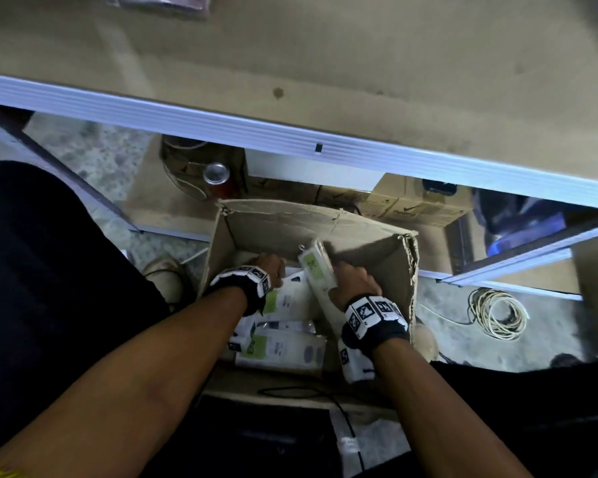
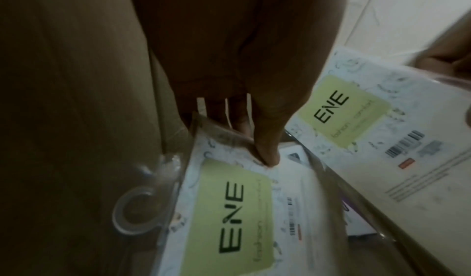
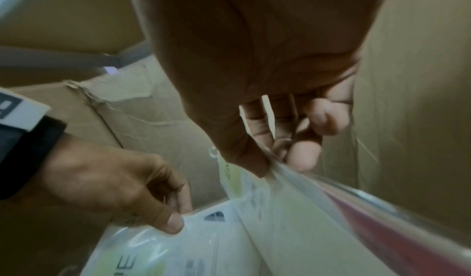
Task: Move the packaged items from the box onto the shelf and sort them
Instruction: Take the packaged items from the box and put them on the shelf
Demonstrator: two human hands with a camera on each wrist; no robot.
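Note:
An open cardboard box (image 1: 403,257) on the floor holds several white packets with pale green labels (image 1: 277,346). My right hand (image 1: 354,282) grips one packet (image 1: 316,270) by its edge and holds it tilted upright inside the box; in the right wrist view the thumb and fingers (image 3: 254,159) pinch its clear wrapper (image 3: 293,210). My left hand (image 1: 266,265) reaches into the box's left side and pinches the top edge of another packet (image 2: 229,210) between thumb (image 2: 267,153) and fingers. The empty shelf board (image 1: 359,63) runs across the top, above the box.
The shelf's white metal front rail (image 1: 290,132) hangs over the box's far side. Cardboard cartons (image 1: 418,201) and a can (image 1: 216,174) sit on the lower level behind the box. A coiled cable (image 1: 496,313) lies on the floor to the right.

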